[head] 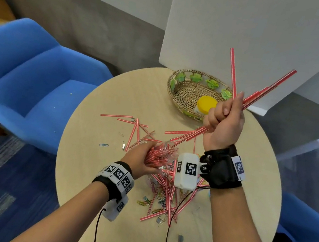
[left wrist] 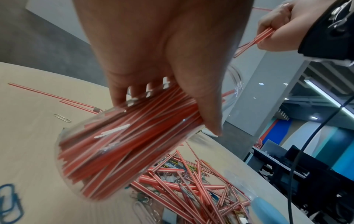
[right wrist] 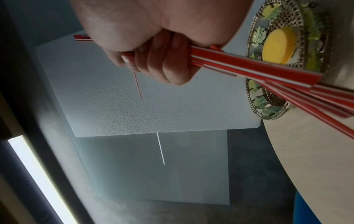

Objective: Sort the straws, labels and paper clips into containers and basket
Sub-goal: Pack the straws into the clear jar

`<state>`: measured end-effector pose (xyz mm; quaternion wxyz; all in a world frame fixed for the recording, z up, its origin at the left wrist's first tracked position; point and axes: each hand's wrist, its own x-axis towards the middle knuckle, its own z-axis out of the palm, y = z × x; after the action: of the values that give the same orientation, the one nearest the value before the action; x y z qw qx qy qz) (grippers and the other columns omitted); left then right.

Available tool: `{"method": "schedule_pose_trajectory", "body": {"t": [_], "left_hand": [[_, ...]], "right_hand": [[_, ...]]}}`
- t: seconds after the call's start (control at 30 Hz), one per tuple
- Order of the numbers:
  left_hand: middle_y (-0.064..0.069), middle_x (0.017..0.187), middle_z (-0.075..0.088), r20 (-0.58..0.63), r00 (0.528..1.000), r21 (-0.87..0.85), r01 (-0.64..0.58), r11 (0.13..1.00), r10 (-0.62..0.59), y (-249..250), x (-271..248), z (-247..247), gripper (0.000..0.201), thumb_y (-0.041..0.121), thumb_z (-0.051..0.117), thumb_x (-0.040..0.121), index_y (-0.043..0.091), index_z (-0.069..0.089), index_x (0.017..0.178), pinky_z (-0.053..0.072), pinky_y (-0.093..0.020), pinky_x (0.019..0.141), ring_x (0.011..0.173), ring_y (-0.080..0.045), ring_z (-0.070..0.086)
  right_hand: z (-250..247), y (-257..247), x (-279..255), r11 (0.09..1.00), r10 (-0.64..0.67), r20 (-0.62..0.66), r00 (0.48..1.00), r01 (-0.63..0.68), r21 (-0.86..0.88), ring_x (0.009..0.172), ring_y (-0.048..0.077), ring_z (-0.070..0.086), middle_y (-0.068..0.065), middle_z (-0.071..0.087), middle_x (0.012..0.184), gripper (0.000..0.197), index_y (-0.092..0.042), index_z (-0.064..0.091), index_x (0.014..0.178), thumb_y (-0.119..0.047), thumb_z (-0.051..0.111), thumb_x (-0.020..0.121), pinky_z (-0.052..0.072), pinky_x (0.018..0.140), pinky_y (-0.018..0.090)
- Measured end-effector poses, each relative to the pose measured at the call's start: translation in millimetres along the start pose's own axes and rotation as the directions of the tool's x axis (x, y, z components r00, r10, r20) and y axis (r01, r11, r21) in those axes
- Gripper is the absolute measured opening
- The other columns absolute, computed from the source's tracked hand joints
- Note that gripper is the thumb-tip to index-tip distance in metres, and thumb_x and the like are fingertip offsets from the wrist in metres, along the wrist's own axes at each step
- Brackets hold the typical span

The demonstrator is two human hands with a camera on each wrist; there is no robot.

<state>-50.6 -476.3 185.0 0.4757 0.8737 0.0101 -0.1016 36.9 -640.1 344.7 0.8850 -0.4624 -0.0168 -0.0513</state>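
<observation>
Straws (head: 263, 95) fan from right hand (head: 224, 120) grip, above jar (head: 161, 154).

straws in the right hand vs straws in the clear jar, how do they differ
The straws in the right hand are a small bunch fanning loosely upward in the air; the straws in the clear jar are a far bigger bundle, packed tight and parallel. The right hand grips its bunch directly, while the left hand holds the tilted jar, not the straws. Both sets are red with white stripes.
</observation>
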Motion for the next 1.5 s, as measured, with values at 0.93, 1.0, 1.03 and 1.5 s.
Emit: {"method": "schedule_pose_trajectory", "body": {"t": [0.93,1.0,1.03,1.5], "left_hand": [[0.008,0.119,0.065,0.018,0.998,-0.052,-0.057,0.997,0.058,11.0,15.3,9.4,0.084,0.046,0.091,0.062,0.023,0.053,0.133,0.052,-0.040,0.097,0.108,-0.012,0.063],[0.010,0.120,0.065,0.025,0.998,-0.067,-0.048,0.997,0.050,9.1,15.8,11.0,0.088,0.054,0.089,0.059,0.026,0.052,0.133,0.053,-0.041,0.097,0.109,-0.010,0.063],[0.011,0.120,0.065,0.028,0.998,-0.076,-0.047,0.996,0.049,8.9,16.0,11.9,0.089,0.056,0.088,0.057,0.027,0.052,0.133,0.053,-0.041,0.097,0.109,-0.009,0.064],[0.009,0.118,0.068,0.047,0.998,-0.151,-0.040,0.988,0.048,21.4,16.0,20.0,0.083,0.043,0.093,0.060,0.024,0.055,0.131,0.055,-0.038,0.096,0.107,-0.008,0.066]], "right_hand": [[-13.2,-10.2,29.1,0.998,0.036,-0.109,0.993,-0.041,-0.052,0.045,0.012,0.010,-0.002,0.016,0.056,0.046,-0.021,0.032,0.063,-0.037,0.042,0.105,0.012,0.039,0.018],[-15.8,-14.2,31.6,0.999,0.023,-0.107,0.994,-0.027,-0.042,0.045,0.012,0.009,-0.001,0.016,0.057,0.045,-0.021,0.033,0.064,-0.037,0.042,0.105,0.013,0.039,0.019],[-16.4,-15.5,32.0,0.999,0.016,-0.106,0.994,-0.020,-0.039,0.045,0.012,0.010,-0.001,0.016,0.057,0.045,-0.021,0.032,0.064,-0.037,0.042,0.105,0.013,0.039,0.019],[-13.4,-27.5,24.3,0.975,-0.200,-0.150,0.968,0.181,-0.132,0.039,0.014,0.016,0.001,0.018,0.053,0.050,-0.020,0.034,0.058,-0.033,0.041,0.106,0.017,0.041,0.019]]}}
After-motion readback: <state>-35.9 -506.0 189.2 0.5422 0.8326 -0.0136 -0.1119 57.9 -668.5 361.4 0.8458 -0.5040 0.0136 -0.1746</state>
